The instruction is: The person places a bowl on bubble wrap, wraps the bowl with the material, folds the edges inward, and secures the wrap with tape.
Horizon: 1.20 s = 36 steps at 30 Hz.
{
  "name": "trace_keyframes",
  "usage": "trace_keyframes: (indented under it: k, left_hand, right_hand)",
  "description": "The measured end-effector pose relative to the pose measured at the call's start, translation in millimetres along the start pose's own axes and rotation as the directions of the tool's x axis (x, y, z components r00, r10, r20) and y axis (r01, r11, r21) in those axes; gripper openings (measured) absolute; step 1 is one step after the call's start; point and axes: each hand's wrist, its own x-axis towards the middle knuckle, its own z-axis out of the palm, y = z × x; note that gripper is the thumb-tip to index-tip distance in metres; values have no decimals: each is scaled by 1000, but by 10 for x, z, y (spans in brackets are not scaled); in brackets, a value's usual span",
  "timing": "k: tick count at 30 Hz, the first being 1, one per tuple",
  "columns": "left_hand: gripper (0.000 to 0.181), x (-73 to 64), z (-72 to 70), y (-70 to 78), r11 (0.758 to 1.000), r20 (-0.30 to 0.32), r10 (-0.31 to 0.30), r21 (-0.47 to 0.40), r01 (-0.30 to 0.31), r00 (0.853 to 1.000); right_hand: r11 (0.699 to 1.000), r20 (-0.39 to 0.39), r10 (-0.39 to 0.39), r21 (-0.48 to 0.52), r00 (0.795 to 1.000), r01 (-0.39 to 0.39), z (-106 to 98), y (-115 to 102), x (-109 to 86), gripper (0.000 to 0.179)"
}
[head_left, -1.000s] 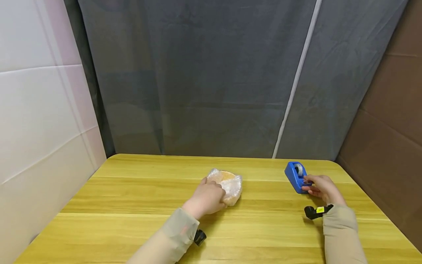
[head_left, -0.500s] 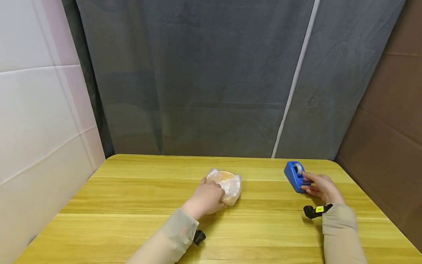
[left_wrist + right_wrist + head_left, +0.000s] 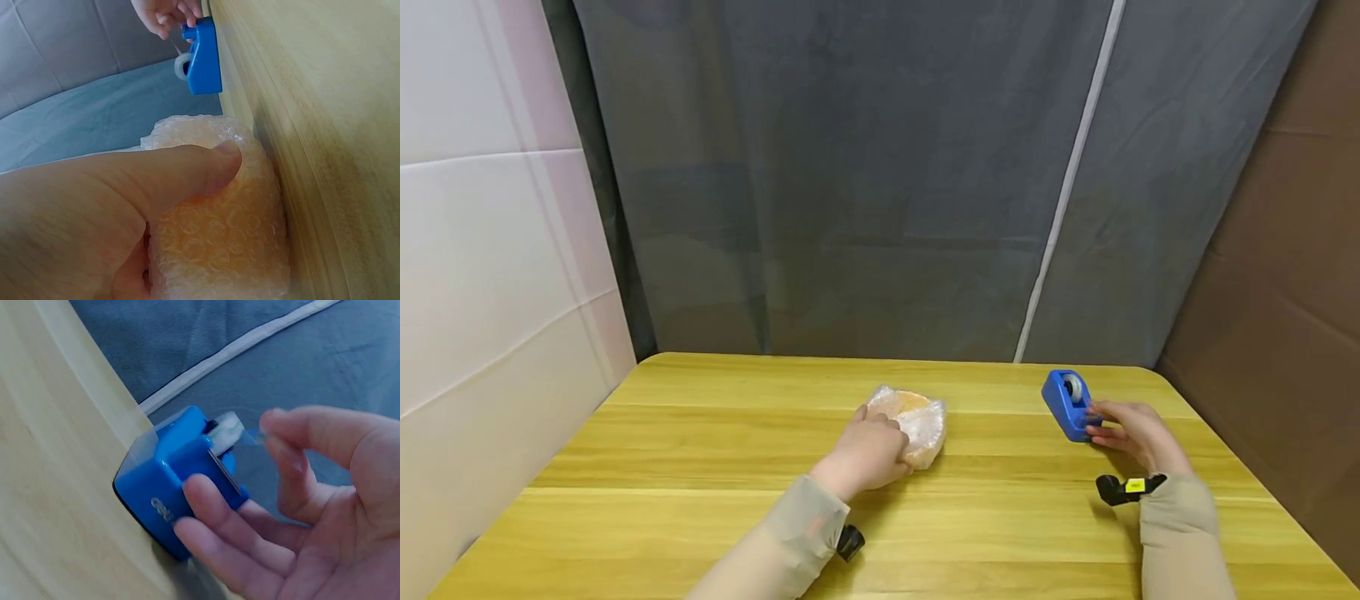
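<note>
My left hand (image 3: 865, 450) grips a bubble-wrapped bundle (image 3: 922, 429) lying on the table, orange showing through the clear wrap. In the left wrist view the thumb lies along the bubble wrap (image 3: 219, 231), while most of the other fingers are hidden. To the right stands a blue tape dispenser (image 3: 1063, 406) with a roll of clear tape (image 3: 226, 432) in it. At its front, my right hand (image 3: 312, 494) pinches the free end of the tape (image 3: 253, 435) between thumb and forefinger. Its other fingers are spread at the dispenser's front, close to the toothed cutter (image 3: 224, 470).
Both things stand on a wood-grain table (image 3: 715, 467). A grey curtain (image 3: 880, 183) hangs behind its far edge, a white panel (image 3: 497, 233) rises on the left and a brown one (image 3: 1277, 292) on the right. Small black cameras sit at both wrists.
My right forefinger has gone up toward the roll and come back down at the dispenser's front, the wrist dropping slightly nearer. The left hand stays on the bundle.
</note>
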Motion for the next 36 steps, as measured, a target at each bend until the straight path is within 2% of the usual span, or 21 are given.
trace_keyframes:
  k: [2,4,7,12,14,18,20,22,26,36]
  left_hand:
    - [21,4,9,1,1000,4,1,-8,-1,1000]
    - [21,8,17,1,1000,7,2,-15,-2,1000]
    - [22,15,31,-8,1000,5,3,-22,-3,1000]
    - [23,11,53,-51,1000,-7,-7,-19,7,1000]
    - [22,12,67,-61,1000,-13,-8,-24,7,1000]
    - [22,11,86,-83,999,-30,-10,-31,9,1000]
    - [21,15,87,-95,999,-41,-14,-30,13,999]
    - [21,23,85,-103,1000,-48,-16,-28,15,999]
    - [20,37,81,-100,999,-48,-16,-30,15,999]
    - [23,99,45,-48,1000,-74,-1,-25,-1,997]
  right_hand:
    - [997,37,-24,73,999,22,-31,52,-29,51]
    - [987,76,-54,153,996,42,-61,108,-65,37]
    - [959,147,-110,275,983,66,-104,196,-113,21]
    - [879,285,-189,475,940,33,-119,323,-144,35]
    - [868,279,-178,497,944,17,-105,355,-155,35]
    - [912,137,-73,410,988,11,-33,372,-160,24]
    - [945,44,-17,328,999,2,12,364,-156,19]
    - [967,-35,19,253,999,-9,51,354,-152,21]
    - [992,-107,50,118,993,-37,86,347,-165,28]
    - [998,-159,66,-2,985,-67,31,306,-184,37]
